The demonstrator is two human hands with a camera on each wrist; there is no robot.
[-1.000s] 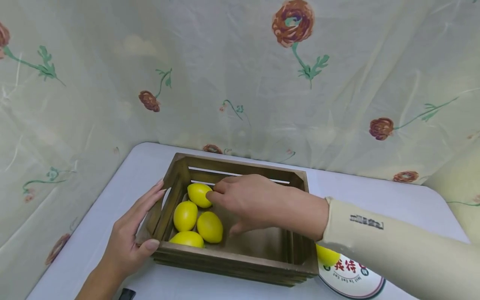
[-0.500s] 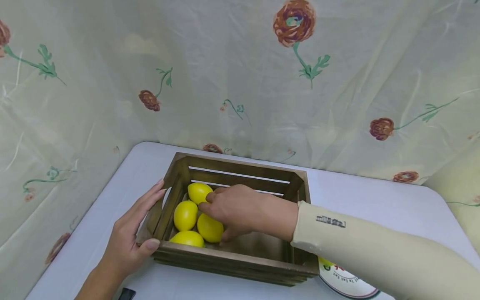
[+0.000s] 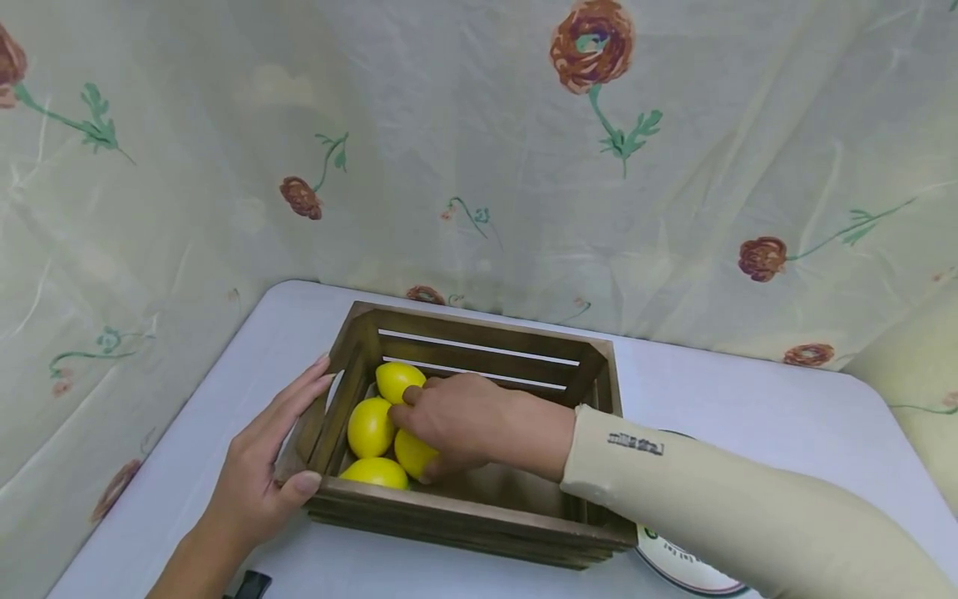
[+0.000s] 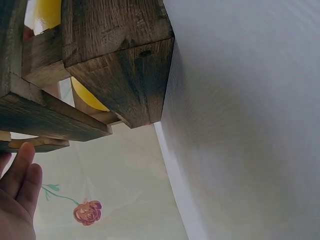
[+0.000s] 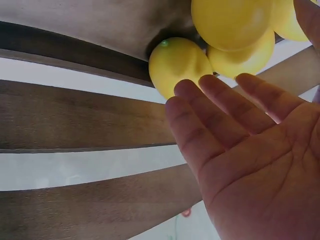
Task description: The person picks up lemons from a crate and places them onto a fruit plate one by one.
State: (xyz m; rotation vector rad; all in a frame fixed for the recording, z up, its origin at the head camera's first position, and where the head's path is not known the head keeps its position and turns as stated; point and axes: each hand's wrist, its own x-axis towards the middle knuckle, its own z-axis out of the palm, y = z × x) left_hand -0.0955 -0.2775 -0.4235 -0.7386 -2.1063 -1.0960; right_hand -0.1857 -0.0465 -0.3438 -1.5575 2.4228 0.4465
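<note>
— Right hand [image 3: 458,420] has slid left and nearer inside the crate [image 3: 471,524] over the last second. Sleeve [image 3: 703,491] follows, now covering most or all of the yellow fruit seen earlier by the plate [image 3: 684,574].

— Where are the lemons [image 3: 370,427]?

— Four, bunched at the crate's left end. Far lemon [image 3: 397,380] near the back corner, front lemon [image 3: 377,472] half behind the near rim, two between.

— And the right fingers?

— Fairly straight, slightly apart in the right wrist view, palm facing the camera, tips in front of yellow skins. Head view sets the hand over the inner lemon [image 3: 413,455], thumb at its near side. Whether they press on it, cannot tell.

— Left hand [image 3: 250,470]?

— Spread, fingers long against the crate's left end, thumb on its near corner. Left wrist view: fingertips at a slat [image 4: 42,117], yellow showing through the gaps.

— Surroundings?

— White table [image 3: 748,399] under the crate, black object [image 3: 253,585] at the bottom edge, flowered cloth [image 3: 516,183] behind.
</note>
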